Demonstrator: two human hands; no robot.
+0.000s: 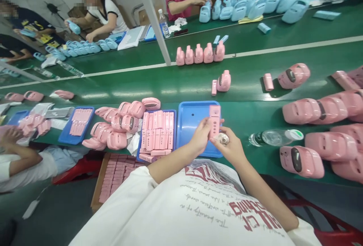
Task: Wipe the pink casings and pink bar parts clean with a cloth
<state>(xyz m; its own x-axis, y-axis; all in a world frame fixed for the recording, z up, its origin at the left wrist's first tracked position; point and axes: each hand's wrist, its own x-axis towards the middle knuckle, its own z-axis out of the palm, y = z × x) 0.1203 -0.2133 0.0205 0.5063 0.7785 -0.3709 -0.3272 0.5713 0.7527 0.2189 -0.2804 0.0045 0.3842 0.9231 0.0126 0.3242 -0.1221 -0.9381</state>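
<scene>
My left hand (202,135) is closed on a pink rectangular piece (214,122) with a column of dark round marks, held upright over a blue tray (190,109). At the lower end of that piece, my right hand (233,148) has its fingers curled around a small, whitish round thing (223,138), perhaps a roll or wad. Its kind is unclear. Immediately left of the blue tray, a second blue tray (175,125) is filled with similar pink pieces (159,125).
Pink rounded housings (124,121) cluster at left, more pink housings (300,110) at right. A lying plastic bottle (272,137) is near my right hand. Below stands a carton (96,189) of pink pieces. Co-workers handle light-blue housings (256,7) across the green bench (136,83).
</scene>
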